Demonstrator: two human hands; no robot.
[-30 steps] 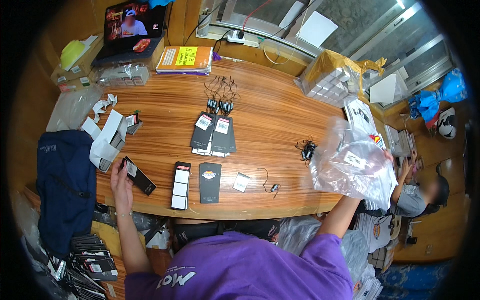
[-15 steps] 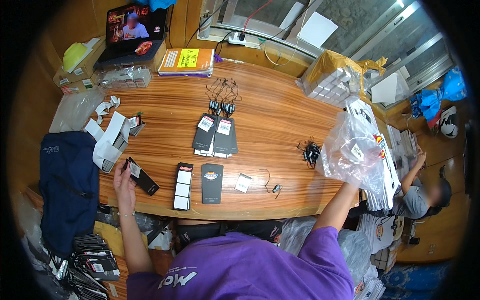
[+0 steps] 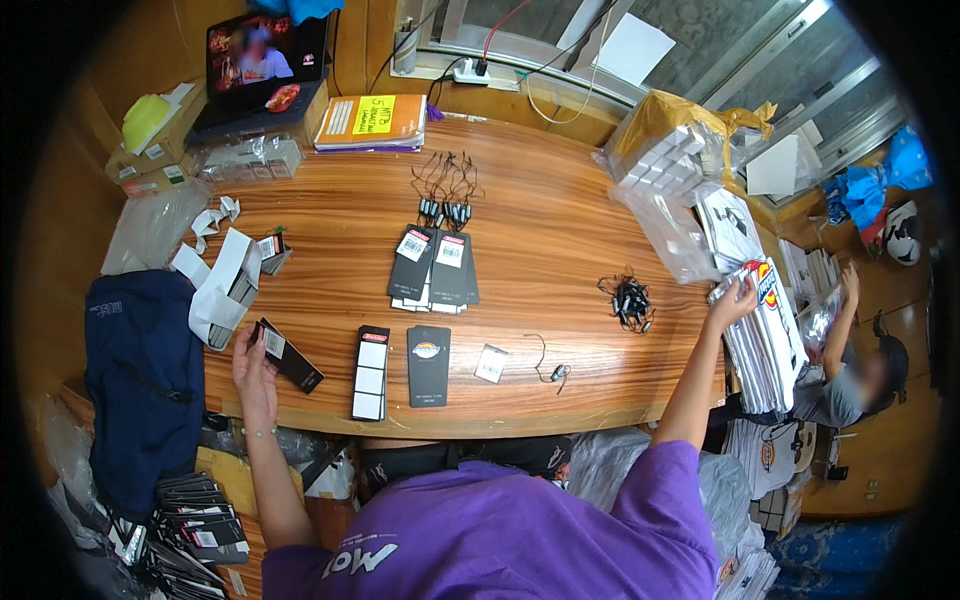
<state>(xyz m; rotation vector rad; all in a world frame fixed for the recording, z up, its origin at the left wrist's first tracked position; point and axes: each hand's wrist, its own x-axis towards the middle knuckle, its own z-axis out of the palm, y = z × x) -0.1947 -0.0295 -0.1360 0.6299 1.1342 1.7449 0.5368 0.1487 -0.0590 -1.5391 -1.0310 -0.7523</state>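
My left hand [image 3: 256,372] is closed on the end of a small stack of black hang tags [image 3: 292,362] at the table's left edge. My right hand [image 3: 733,304] reaches to the right, fingers apart, touching the top of a pile of folded white shirts [image 3: 752,350]. A crumpled clear plastic bag [image 3: 672,235] lies beside that pile. Before me sit a black tag strip with white stickers [image 3: 369,385], a single black hang tag [image 3: 429,365], a small white barcode tag [image 3: 491,363] and a black string loop [image 3: 558,373].
Strung black hang tags [image 3: 432,265] lie mid-table, with a heap of black strings [image 3: 627,302] to the right. White paper-wrapped tags [image 3: 225,295] and a navy bag [image 3: 145,370] are at left. A laptop [image 3: 262,65] and notebooks [image 3: 372,122] stand behind. Another person [image 3: 850,375] sits at far right.
My right hand has come off the clear plastic bag, which now lies farther back and left, and is on the shirt pile. My left hand has hardly moved.
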